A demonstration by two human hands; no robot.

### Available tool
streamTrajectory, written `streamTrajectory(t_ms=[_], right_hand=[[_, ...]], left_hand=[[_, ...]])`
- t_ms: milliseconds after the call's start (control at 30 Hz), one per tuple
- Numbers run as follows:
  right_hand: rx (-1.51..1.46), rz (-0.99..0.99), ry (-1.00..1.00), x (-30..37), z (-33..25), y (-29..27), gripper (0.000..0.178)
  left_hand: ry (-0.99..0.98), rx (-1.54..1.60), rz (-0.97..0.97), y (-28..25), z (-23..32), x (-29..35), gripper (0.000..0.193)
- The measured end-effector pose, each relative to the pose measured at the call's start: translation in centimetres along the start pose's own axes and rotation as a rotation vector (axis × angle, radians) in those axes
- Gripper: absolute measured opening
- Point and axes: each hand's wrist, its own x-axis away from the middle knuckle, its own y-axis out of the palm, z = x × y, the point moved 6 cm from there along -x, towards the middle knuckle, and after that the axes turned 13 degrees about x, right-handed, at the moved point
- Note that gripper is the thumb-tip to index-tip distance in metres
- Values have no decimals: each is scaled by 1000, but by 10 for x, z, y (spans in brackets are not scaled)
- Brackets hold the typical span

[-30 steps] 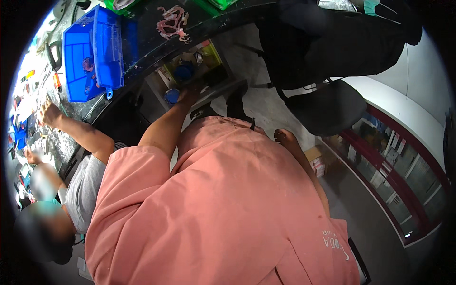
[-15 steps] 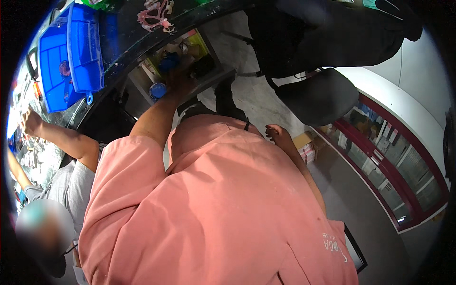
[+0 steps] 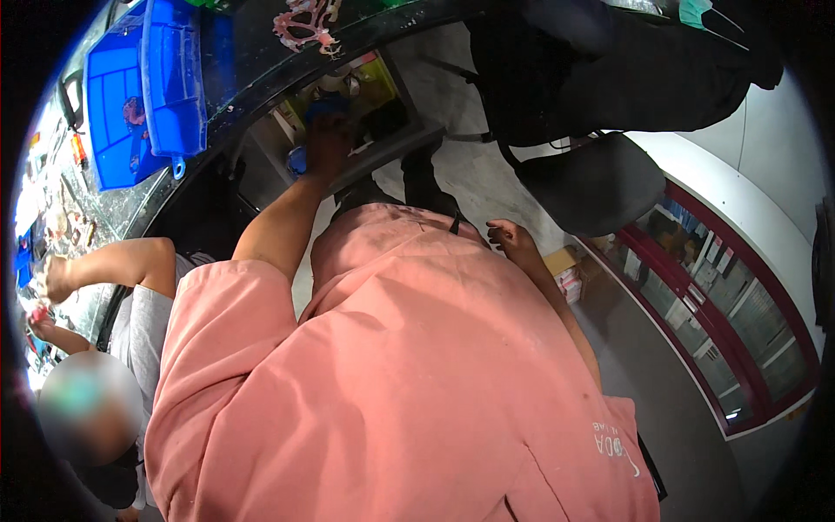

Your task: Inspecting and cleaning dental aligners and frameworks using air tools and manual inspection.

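My left hand (image 3: 330,143) reaches into an open drawer (image 3: 396,150) under the dark bench. It lies in shadow, and its fingers are too dark to make out. Just beyond it is a blue object (image 3: 327,106), and beside the wrist a round blue lid (image 3: 297,160) is partly covered. A yellow-green container (image 3: 383,83) with mixed small items stands deeper in the drawer. My right hand (image 3: 513,239) hangs by my side over the floor, its fingers loosely bent and apart, with nothing in them.
On the bench sit a blue plastic bin (image 3: 174,96) and a pink lacy piece (image 3: 304,24). At left, a co-worker in a grey shirt (image 3: 143,331) works at the cluttered bench. A black chair (image 3: 591,187), cardboard box (image 3: 561,261) and maroon-framed glass cabinet (image 3: 704,304) stand right.
The view has shifted slightly. My left hand has moved left within the drawer and covers more of the blue lid. The co-worker's arms have moved; my right hand stays hanging.
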Motion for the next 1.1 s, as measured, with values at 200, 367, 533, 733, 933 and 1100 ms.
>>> streamTrajectory(t_ms=[200,367,533,733,933,1100], right_hand=[[-42,21,-152,-23,-3,0,37],[-204,42,-273,-63,-10,-12,34],[-223,112,-264,-106,-25,-29,40],[-41,174,-222,-103,-27,-44,37],[-163,176,-174,-65,-5,-29,34],[-44,141,6,-52,41,-9,35]], left_hand=[[24,480,313,-58,0,0,17],[-488,968,198,-63,-25,14,28],[-406,836,297,-49,-51,-11,27],[-617,710,400,-31,-88,-32,26],[-543,497,398,-40,-70,-23,24],[-537,570,273,-57,-51,4,39]])
